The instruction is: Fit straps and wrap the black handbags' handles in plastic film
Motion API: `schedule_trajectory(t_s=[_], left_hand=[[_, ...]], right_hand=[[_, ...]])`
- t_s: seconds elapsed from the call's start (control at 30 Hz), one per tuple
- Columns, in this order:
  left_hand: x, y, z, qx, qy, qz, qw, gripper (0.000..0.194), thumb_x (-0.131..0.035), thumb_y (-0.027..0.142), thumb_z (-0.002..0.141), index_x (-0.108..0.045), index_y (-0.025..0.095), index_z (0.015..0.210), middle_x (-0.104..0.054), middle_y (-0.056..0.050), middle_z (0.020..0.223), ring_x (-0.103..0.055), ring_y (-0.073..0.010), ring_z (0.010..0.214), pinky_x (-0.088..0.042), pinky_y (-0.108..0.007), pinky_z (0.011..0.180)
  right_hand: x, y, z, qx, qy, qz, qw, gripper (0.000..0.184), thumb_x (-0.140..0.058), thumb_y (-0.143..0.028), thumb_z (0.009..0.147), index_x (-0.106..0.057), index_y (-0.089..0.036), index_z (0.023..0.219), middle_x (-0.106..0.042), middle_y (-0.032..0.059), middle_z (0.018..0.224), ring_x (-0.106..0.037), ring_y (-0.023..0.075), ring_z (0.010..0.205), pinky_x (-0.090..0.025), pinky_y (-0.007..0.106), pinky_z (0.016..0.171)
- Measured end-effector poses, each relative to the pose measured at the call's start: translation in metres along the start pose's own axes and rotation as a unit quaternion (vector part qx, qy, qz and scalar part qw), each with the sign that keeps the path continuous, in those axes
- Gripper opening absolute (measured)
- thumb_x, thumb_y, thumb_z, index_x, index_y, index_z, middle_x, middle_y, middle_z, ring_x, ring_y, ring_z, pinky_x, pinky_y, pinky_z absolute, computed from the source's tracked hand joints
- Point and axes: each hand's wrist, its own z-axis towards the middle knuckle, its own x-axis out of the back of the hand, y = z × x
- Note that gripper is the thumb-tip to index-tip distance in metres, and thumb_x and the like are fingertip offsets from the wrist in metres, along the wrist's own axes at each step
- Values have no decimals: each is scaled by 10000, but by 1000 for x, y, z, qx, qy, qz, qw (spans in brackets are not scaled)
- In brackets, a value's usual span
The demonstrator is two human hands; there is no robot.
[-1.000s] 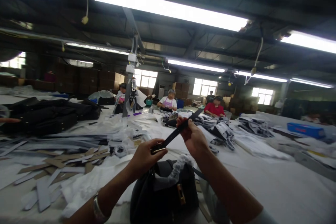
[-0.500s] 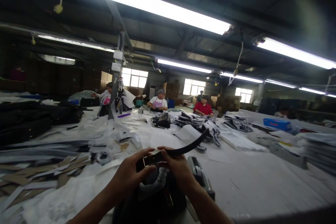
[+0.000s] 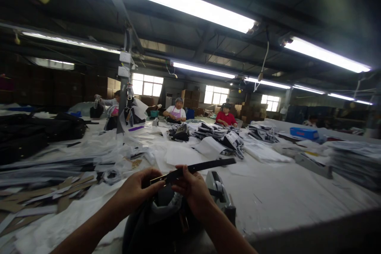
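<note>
At the far left, a heap of flat black bags (image 3: 64, 127) lies on the broad white desk (image 3: 276, 206), stacked over one another, presumably to save room. Nearer the wearer are loose brown and white card strips (image 3: 67, 194), scattered at angles with no order that I can make out. Crumpled white sheeting (image 3: 50, 222) spreads just beside them, reaching towards the left forearm.

The person's left hand (image 3: 137, 188) is narrowed to a pinch, thumb below and fingers above, on the end of a long, flat black strap (image 3: 212, 163) where a thin gold-coloured metal buckle (image 3: 157, 180) shows. The strap is above a rounded black bag (image 3: 143, 230), whose top handle wears a whitish wrapping (image 3: 168, 206), probably to guard its surface. Whether the strap joins the bag is hidden.

The right hand (image 3: 195, 190) grips the strap further along, thumb on top and fingers curled beneath; with two points of hold, the part between them is likely easier to steady. The strap's free end juts out to the right, unsupported.

Right of that hand stands a grey-green device (image 3: 220, 192), partly covered, perhaps a tape dispenser, seemingly set within easy reach. A bright blue box (image 3: 303, 133) sits farther right, well apart.
</note>
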Motion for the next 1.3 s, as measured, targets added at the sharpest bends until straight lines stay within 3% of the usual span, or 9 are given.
schedule_trajectory(t_s=[0.23, 0.4, 0.6, 0.93, 1.1, 1.3], left_hand=[[-2, 4, -4, -7, -3, 2, 1000, 334, -641, 465, 823, -696, 170, 971, -725, -41, 892, -645, -242, 853, -468, -310, 753], [-2, 4, -7, 5, -18, 4, 1000, 344, -636, 470, 827, -695, 180, 1002, -735, -47, 931, -651, -259, 896, -466, -313, 770], [-3, 2, -9, -3, -14, 4, 1000, 301, -648, 427, 816, -708, 174, 967, -737, -41, 905, -656, -249, 876, -466, -298, 769], [-5, -8, -9, 17, -6, -64, 998, 361, -666, 470, 805, -726, 164, 986, -739, -57, 902, -659, -245, 868, -480, -309, 770], [-3, -6, -9, 28, -3, -64, 998, 350, -700, 454, 773, -738, 152, 945, -749, -64, 859, -673, -244, 826, -489, -308, 738], [-5, -2, -7, 43, -5, -59, 997, 293, -722, 405, 739, -732, 147, 880, -746, -47, 792, -673, -234, 778, -479, -291, 689]], right_hand=[[2, 7, -10, -16, 12, 80, 997, 442, -809, -485, 742, -690, -140, 992, -775, 107, 903, -736, 206, 795, -576, 251, 638], [0, 9, -14, 5, 18, 64, 998, 372, -784, -453, 780, -685, -154, 976, -774, 89, 899, -730, 198, 801, -565, 257, 658], [3, 8, -19, -7, -18, 21, 1000, 339, -847, -373, 723, -705, -134, 917, -765, 85, 940, -727, 223, 867, -575, 292, 749], [3, 15, -18, -25, 65, 103, 992, 320, -910, -298, 632, -735, -125, 836, -778, 78, 905, -732, 180, 777, -594, 215, 625], [0, 14, -19, -11, 66, 79, 995, 352, -914, -333, 622, -725, -136, 845, -774, 79, 905, -729, 188, 758, -598, 234, 611], [-3, 9, -24, 35, 49, -17, 998, 377, -829, -430, 728, -698, -143, 933, -769, 100, 927, -729, 229, 816, -602, 282, 650]])
